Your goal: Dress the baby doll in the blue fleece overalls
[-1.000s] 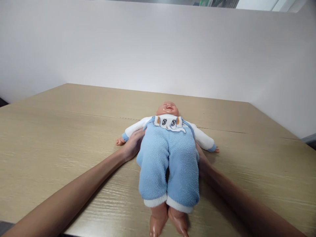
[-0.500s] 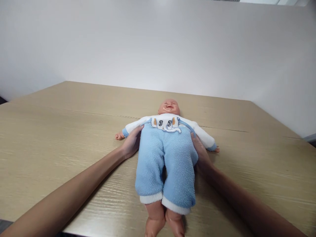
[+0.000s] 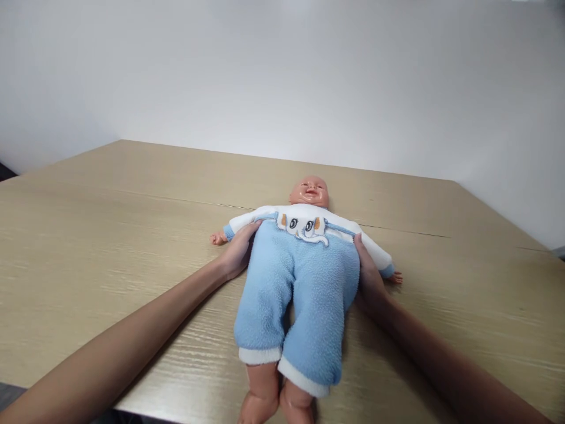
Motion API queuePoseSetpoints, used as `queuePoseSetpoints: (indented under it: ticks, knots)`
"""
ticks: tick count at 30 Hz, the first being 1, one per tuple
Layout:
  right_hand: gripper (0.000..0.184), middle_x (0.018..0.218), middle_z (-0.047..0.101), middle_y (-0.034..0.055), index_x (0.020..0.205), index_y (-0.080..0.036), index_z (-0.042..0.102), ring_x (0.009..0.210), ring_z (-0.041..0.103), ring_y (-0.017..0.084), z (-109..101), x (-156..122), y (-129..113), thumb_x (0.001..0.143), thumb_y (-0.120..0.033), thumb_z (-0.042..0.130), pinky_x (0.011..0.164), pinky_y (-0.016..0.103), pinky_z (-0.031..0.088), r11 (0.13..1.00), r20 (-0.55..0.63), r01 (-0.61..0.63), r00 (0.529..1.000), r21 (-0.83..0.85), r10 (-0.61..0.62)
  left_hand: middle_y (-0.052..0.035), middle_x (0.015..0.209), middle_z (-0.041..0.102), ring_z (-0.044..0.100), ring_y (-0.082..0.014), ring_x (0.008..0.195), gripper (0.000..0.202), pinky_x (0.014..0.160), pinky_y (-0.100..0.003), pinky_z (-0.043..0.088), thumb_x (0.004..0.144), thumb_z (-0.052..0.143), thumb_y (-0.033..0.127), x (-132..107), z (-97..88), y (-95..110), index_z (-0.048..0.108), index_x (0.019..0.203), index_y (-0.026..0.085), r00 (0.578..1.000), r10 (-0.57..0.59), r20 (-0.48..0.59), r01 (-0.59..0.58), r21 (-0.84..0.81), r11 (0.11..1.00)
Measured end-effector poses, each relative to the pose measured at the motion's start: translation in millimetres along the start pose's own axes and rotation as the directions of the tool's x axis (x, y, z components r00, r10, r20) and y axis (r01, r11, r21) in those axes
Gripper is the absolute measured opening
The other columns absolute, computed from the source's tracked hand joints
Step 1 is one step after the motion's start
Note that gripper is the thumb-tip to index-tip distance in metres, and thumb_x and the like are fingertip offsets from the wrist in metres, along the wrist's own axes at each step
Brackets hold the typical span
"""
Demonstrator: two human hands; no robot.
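A baby doll (image 3: pixel 304 277) lies on its back, its head toward the far side and its feet toward me. It wears a white top and fuzzy light-blue overalls with an elephant patch on the chest. My left hand (image 3: pixel 239 250) is wrapped round the doll's side at the waist, below its outstretched arm. On the opposite side, my right hand (image 3: pixel 371 277) grips the waist the same way. Thumbs show along the overalls, while most of the fingers are hidden behind and under the body.
The doll rests on a wide light wood table (image 3: pixel 132 235) with a seam running across it. A plain white wall (image 3: pixel 282 82) stands behind the far edge. The doll's feet reach close to the table's near edge.
The doll has turned slightly, with its head shifted to the right and its feet to the left. My right hand has moved a little right and up along with it.
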State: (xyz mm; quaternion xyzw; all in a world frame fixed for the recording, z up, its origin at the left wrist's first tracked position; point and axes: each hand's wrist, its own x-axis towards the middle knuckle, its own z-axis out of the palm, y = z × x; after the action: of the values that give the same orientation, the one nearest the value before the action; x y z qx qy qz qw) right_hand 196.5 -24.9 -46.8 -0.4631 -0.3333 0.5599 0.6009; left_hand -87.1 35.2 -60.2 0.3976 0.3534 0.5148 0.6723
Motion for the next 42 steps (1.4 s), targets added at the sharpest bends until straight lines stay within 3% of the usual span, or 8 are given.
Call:
queuePoseSetpoints:
  ticks: [4, 9, 15, 22, 31, 37, 40, 42]
  knots:
    - [0.055, 0.097, 0.081, 0.0044, 0.111, -0.026, 0.074, 0.102, 0.077, 0.032, 3.1, 4.3, 0.1, 0.085, -0.075, 0.078, 0.084, 0.042, 0.066, 0.992, -0.076, -0.113, 0.99, 0.061, 0.117, -0.0106, 0.131, 0.077, 0.063, -0.0341, 0.132, 0.043, 0.122, -0.043, 0.038, 0.095, 0.072, 0.046, 2.3, -1.1, 2.7, 0.077, 0.126, 0.017, 1.0, -0.007, 0.031, 0.009, -0.038, 0.999]
    - [0.055, 0.079, 0.068, 0.0014, 0.092, -0.025, 0.069, 0.081, 0.066, 0.025, -6.3, 8.4, -1.6, 0.094, -0.08, 0.065, 0.074, 0.037, 0.055, 0.962, 0.017, 0.097, 0.995, -0.255, -0.096, -0.0045, 0.109, 0.07, 0.06, -0.0251, 0.105, 0.03, 0.099, -0.035, 0.044, 0.1, 0.068, 0.048, -1.5, -3.6, 13.7, 0.073, 0.11, 0.02, 0.989, 0.084, 0.124, -0.106, 0.177, 0.979]
    - [0.033, 0.081, 0.048, -0.0026, 0.094, -0.026, 0.058, 0.075, 0.045, 0.019, -12.6, -2.9, -13.1, 0.105, -0.056, 0.064, 0.073, 0.034, 0.039, 0.608, 0.339, 0.49, 0.872, -0.624, -0.354, 0.0012, 0.095, 0.052, 0.045, -0.0179, 0.087, 0.033, 0.083, -0.03, 0.038, 0.109, 0.057, 0.054, -11.6, -4.7, 23.3, 0.059, 0.104, 0.022, 0.959, 0.208, 0.192, -0.278, 0.497, 0.822]
    - [0.036, 0.079, 0.048, -0.004, 0.095, -0.028, 0.052, 0.069, 0.047, 0.019, -6.1, 11.2, -10.2, 0.106, -0.062, 0.059, 0.064, 0.031, 0.041, 0.842, 0.228, 0.308, 0.947, -0.442, -0.227, 0.0022, 0.089, 0.047, 0.042, -0.0174, 0.082, 0.036, 0.078, -0.03, 0.036, 0.11, 0.052, 0.057, -7.9, -2.8, 18.0, 0.054, 0.101, 0.022, 0.95, 0.249, 0.188, -0.311, 0.529, 0.789]
    - [0.04, 0.078, 0.063, -0.0026, 0.092, -0.025, 0.062, 0.071, 0.057, 0.018, 21.4, 45.3, -48.6, 0.098, -0.063, 0.067, 0.067, 0.031, 0.045, 0.732, 0.267, 0.317, 0.945, -0.603, -0.19, -0.0006, 0.101, 0.057, 0.053, -0.0196, 0.097, 0.031, 0.091, -0.032, 0.042, 0.113, 0.048, 0.052, -9.7, -5.7, 15.0, 0.057, 0.107, 0.023, 0.905, 0.398, 0.151, -0.406, 0.588, 0.7]
    - [0.028, 0.115, 0.078, 0.009, 0.114, -0.022, 0.067, 0.102, 0.073, 0.024, 97.6, 78.0, -80.2, 0.095, -0.041, 0.076, 0.093, 0.038, 0.058, 0.393, 0.485, 0.596, 0.801, -0.7, -0.352, -0.0078, 0.117, 0.066, 0.062, -0.0243, 0.113, 0.026, 0.105, -0.041, 0.048, 0.113, 0.05, 0.048, -9.4, -7.5, 9.5, 0.058, 0.123, 0.024, 0.815, 0.573, 0.091, -0.488, 0.64, 0.593]
    - [0.024, 0.119, 0.081, 0.01, 0.115, -0.021, 0.074, 0.109, 0.075, 0.027, 145.6, 101.0, -83.8, 0.098, -0.038, 0.072, 0.098, 0.04, 0.058, 0.197, 0.715, 0.707, 0.698, -0.679, -0.042, -0.0081, 0.118, 0.065, 0.062, -0.0234, 0.11, 0.022, 0.103, -0.042, 0.048, 0.113, 0.051, 0.043, -8.6, -9.8, 8.9, 0.059, 0.122, 0.025, 0.747, 0.656, 0.112, -0.531, 0.693, 0.487]
    - [0.027, 0.126, 0.08, 0.0095, 0.121, -0.022, 0.075, 0.113, 0.075, 0.028, 174.7, 115.5, -75.9, 0.096, -0.033, 0.076, 0.096, 0.038, 0.058, 0.095, 0.821, 0.822, 0.538, -0.561, 0.19, -0.0081, 0.119, 0.064, 0.061, -0.0227, 0.11, 0.019, 0.102, -0.041, 0.048, 0.113, 0.052, 0.039, -8.9, -10.0, 9.7, 0.06, 0.122, 0.024, 0.706, 0.695, 0.135, -0.557, 0.712, 0.428]
